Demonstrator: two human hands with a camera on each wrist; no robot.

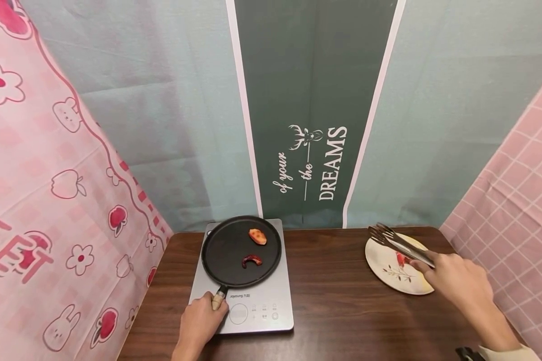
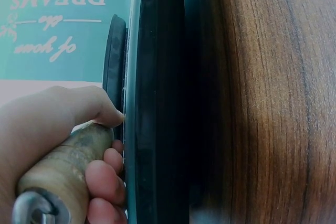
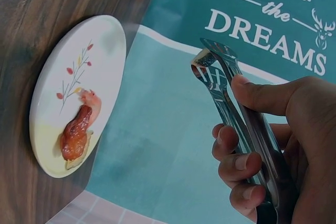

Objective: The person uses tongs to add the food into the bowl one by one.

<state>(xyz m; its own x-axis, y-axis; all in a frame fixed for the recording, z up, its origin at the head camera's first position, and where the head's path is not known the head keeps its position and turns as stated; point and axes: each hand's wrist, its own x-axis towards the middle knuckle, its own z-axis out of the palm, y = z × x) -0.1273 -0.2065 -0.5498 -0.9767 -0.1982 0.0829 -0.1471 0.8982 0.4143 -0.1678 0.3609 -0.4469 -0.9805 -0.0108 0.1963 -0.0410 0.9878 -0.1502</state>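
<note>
My left hand (image 1: 201, 321) grips the wooden handle (image 2: 65, 169) of a flat black frying pan (image 1: 226, 250) on an induction cooker (image 1: 280, 296). In the pan are an orange-brown oval piece of food (image 1: 257, 236) and a dark red curled piece (image 1: 252, 259). My right hand (image 1: 462, 281) holds metal tongs (image 3: 252, 135), its fingers wrapped round their arms. The tongs' tips are raised above a plate (image 1: 384, 273); something pale brown shows between them in the right wrist view, its kind unclear. On the plate lie a glazed brown piece of food (image 3: 76, 135) and a pinkish piece (image 3: 92, 106).
A dark wooden table (image 1: 329, 281) carries the cooker at left and the plate at right. Behind it hangs a green cloth (image 1: 316, 100) with white lettering. Pink printed cloths flank the left (image 1: 95, 225) and right (image 1: 519, 200) sides.
</note>
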